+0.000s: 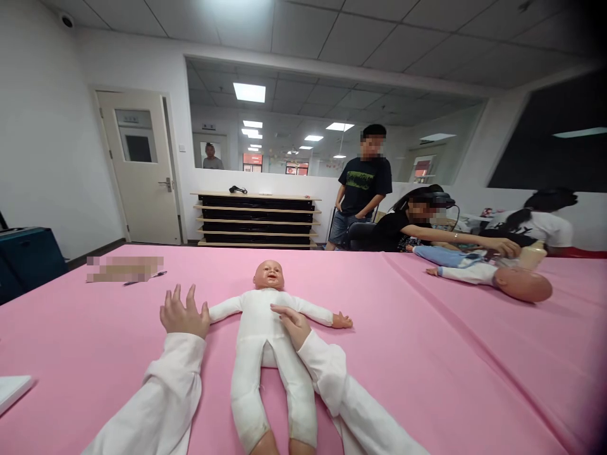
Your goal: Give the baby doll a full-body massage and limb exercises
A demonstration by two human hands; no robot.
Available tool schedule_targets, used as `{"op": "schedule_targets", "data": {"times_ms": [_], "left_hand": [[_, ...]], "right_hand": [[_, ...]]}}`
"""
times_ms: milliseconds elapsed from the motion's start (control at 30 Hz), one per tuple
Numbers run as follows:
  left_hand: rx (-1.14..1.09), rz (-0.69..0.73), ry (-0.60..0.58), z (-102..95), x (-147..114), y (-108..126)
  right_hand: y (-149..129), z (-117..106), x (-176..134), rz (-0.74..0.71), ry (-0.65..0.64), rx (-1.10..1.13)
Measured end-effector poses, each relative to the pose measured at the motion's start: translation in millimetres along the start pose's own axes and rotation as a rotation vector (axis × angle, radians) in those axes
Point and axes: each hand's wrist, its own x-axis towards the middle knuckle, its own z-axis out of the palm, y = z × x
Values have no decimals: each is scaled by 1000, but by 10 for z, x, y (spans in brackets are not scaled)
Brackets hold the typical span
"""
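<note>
the left grip (184,319) is spread wide, fingers raised, clasping nothing that we can see; it hides the doll's hand on that side, and we cannot tell whether they touch. just right of it, the doll (263,319) lies on its back, its head away from us and arms stretched sideways, perhaps set that way so both grips can reach its trunk. over that trunk is the right grip (294,323), unclenched, fingers loosely extended toward the left grip; whether they rest on the doll we cannot say. well right of it, a second doll (521,284) lies beside a bottle (532,256), within reach of a seated person (403,227).

the tabletop (393,379) beneath both grips is pink, creased to the right of the right grip. beyond the left grip we see a pen (142,278); farther back on its left stands a door (137,170). behind the doll, past both grips, are stacked boards (256,218) under a wide window (279,114), and beyond the right grip a standing person (365,186).
</note>
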Motion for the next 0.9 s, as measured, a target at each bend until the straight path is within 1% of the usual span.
{"op": "schedule_targets", "data": {"times_ms": [67,200,267,333,400,467,533,567,600,633,700,767,833,900], "left_hand": [[0,17,-34,5,-24,-38],[-29,26,-55,19,-71,-178],[-49,21,-57,17,-83,-273],[-65,-11,-56,14,-108,-352],[-101,-92,-63,17,-160,-390],[-148,-239,-75,28,-232,-378],[-180,-403,-58,35,-306,-326],[-187,-461,-49,31,-337,-292],[-190,-492,-48,21,-362,-254],[-190,-490,-57,2,-379,-216],[-183,-407,-111,-51,-398,-136],[-202,-247,-170,-109,-414,-51],[-253,-56,-222,-146,-452,39],[-301,98,-279,-155,-517,120]], "right_hand": [[14,85,32,-23,-63,-12],[33,278,24,-40,-267,4],[6,356,-5,-11,-340,46],[-41,412,-38,44,-373,112],[-82,451,-67,112,-400,195],[-93,479,-92,188,-404,284],[-63,501,-110,289,-369,367],[-35,512,-116,350,-340,404],[-3,523,-120,416,-308,436],[31,533,-122,481,-276,461],[90,554,-121,585,-224,504],[128,573,-118,641,-178,548],[155,592,-115,652,-147,596],[183,613,-113,627,-167,651]]}}
